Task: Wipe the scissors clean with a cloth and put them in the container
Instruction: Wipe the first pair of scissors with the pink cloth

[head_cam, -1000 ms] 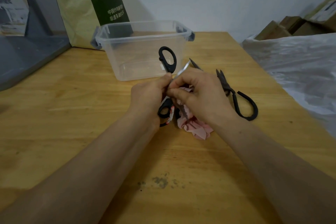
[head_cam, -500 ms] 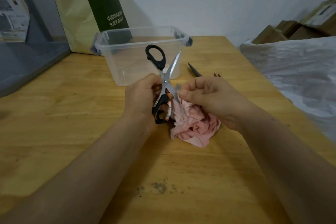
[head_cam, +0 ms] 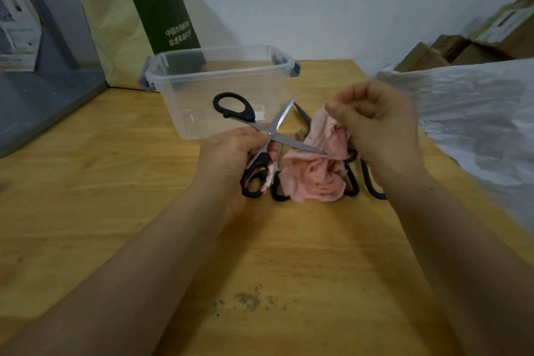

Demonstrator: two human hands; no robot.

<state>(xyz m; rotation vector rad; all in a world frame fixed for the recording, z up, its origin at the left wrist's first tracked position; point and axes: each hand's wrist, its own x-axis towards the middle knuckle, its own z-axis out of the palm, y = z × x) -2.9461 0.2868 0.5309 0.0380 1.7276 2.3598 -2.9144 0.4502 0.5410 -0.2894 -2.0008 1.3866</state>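
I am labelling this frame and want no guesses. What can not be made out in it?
- Head view, spare scissors: mostly behind the cloth and right hand; their number is unclear.
- Head view, right hand: motion blur; which fingers pinch the cloth is unclear.
- Head view, held scissors: the left hand covers part of one handle; one blade tip is lost against the cloth.

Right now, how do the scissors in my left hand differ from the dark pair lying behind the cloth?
The held scissors, in the left hand, are lifted, blades spread wide and silvery; the dark pair lies on the table, dark-bladed, mostly hidden behind the pink cloth. Both have black handles.
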